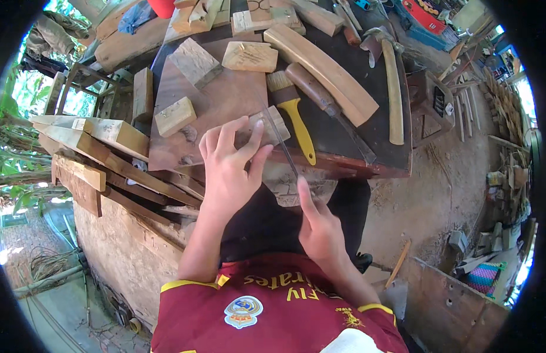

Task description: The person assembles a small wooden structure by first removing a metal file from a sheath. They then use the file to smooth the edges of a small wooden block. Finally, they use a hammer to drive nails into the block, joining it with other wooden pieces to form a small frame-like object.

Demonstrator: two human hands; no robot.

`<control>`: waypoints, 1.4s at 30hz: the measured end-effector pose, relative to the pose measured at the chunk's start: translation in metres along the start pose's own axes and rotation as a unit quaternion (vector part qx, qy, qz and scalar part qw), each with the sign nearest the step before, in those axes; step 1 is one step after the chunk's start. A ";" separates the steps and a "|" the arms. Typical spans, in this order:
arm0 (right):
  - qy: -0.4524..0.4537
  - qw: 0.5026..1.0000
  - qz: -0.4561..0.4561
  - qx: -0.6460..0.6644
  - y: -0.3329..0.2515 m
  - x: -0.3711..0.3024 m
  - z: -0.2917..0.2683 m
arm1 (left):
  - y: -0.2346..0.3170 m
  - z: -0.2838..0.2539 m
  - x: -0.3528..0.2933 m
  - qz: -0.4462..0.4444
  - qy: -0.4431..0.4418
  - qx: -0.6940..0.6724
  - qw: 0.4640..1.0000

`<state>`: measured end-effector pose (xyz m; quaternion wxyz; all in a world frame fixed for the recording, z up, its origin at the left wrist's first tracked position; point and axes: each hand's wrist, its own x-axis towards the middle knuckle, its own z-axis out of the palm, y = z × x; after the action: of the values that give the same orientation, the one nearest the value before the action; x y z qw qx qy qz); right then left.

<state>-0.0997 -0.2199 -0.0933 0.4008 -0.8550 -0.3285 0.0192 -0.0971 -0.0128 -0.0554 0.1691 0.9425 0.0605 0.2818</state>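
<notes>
My left hand presses its thumb and fingers against a small pale wooden block at the near edge of the table. A thin dark file lies slantwise over that block. Its near end goes into my right hand, which is closed with the index finger stretched along the tool; the handle is hidden. To the right of the block lies a brush with a yellow handle. Beyond it is a long blade with a brown wooden handle.
Loose wooden blocks lie on a brown board at the left. A thick curved timber piece and a hatchet with a pale handle lie farther right. Stacked offcuts stand left of the table.
</notes>
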 end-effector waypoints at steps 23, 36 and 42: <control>0.001 0.998 0.058 -0.001 0.008 0.000 0.025 | 0.006 -0.013 0.011 -0.017 -0.024 -0.010 1.000; 0.020 0.992 0.107 0.059 0.003 0.008 0.029 | 0.000 0.021 0.037 -0.078 -0.006 0.150 0.986; 0.020 0.995 0.085 0.042 0.012 -0.006 0.032 | -0.005 0.028 0.036 -0.054 -0.019 0.147 0.987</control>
<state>-0.1078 -0.2075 -0.1247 0.4395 -0.8627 -0.2451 0.0500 -0.0515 -0.0088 -0.0606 0.0449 0.9576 0.1491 0.2425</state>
